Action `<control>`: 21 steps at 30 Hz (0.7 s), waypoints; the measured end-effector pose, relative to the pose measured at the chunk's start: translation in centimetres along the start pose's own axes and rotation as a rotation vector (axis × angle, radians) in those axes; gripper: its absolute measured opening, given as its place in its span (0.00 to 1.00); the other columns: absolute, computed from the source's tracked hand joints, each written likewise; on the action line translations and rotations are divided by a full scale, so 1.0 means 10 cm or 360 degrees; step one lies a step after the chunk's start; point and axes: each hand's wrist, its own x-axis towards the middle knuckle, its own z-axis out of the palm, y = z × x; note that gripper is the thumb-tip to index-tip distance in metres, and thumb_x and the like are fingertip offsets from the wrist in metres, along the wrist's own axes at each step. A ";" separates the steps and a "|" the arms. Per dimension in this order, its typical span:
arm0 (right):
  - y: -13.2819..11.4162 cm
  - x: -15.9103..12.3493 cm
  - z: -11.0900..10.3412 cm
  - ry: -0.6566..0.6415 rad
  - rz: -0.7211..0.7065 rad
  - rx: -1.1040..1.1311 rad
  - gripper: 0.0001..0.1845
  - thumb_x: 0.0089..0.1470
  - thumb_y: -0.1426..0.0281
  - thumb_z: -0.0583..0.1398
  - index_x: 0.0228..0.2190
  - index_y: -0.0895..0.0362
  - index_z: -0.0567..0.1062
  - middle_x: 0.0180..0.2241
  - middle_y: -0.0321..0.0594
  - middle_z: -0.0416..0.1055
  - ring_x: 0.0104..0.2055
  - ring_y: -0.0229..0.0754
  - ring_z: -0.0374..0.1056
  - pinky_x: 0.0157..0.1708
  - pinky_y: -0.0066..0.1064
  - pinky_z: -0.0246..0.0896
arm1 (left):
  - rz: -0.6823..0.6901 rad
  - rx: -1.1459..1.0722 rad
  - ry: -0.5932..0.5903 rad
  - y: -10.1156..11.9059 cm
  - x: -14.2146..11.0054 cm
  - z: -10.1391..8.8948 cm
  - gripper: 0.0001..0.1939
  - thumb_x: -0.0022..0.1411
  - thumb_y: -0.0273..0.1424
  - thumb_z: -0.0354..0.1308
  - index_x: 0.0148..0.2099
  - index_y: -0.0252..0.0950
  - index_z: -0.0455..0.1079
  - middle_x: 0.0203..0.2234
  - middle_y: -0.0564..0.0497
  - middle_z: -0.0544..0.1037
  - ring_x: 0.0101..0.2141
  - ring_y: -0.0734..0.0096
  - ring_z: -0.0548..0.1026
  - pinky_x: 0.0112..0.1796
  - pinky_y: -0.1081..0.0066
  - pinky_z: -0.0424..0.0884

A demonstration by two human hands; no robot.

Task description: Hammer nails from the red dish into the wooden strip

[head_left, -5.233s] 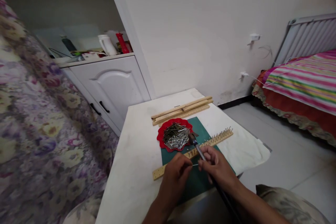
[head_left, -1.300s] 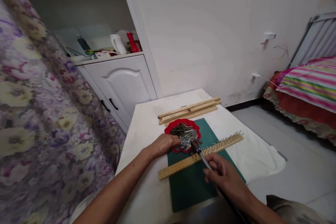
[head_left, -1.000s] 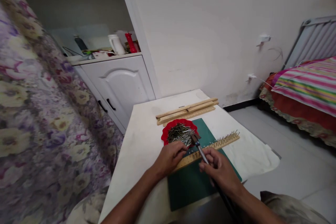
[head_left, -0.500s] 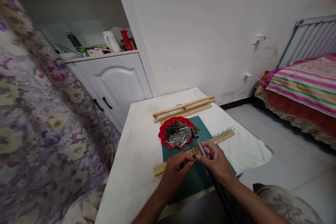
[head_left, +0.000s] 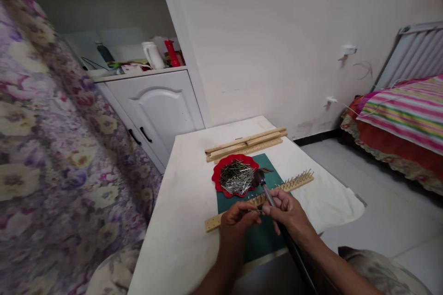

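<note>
My right hand (head_left: 289,214) is wrapped round the shaft of a hammer (head_left: 269,196), its head up beside a red scalloped dish (head_left: 217,179). Nails (head_left: 238,177) are heaped in that dish. My left hand (head_left: 238,226) pinches a thin nail (head_left: 256,210), whose other end is close to my right fingertips. Behind both hands lies a wooden strip (head_left: 212,223) with small holes at its left end. Several nails stand in rows along its middle and right part. The strip rests across a green mat (head_left: 254,244), partly hidden by my hands.
More wooden strips (head_left: 245,144) lie at the back of the white-covered table (head_left: 173,203). A white cabinet (head_left: 159,106) stands behind to the left, beside a floral curtain (head_left: 76,156). A bed (head_left: 401,115) with striped bedding is at the right.
My left hand has gone from the dish of nails back in front of the strip, now with a nail in its fingers beside my right hand. The hammer stays in my right hand.
</note>
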 end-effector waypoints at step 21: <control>-0.11 -0.12 -0.08 0.0162 -0.0043 -0.0352 0.12 0.48 0.64 0.62 0.33 0.56 0.67 0.21 0.29 0.67 0.13 0.28 0.53 0.08 0.19 0.51 | 0.0364 0.1167 0.0053 -0.26 0.26 -0.25 0.07 0.57 0.31 0.53 0.30 0.37 0.71 0.27 0.54 0.74 0.30 0.72 0.71 0.33 0.73 0.65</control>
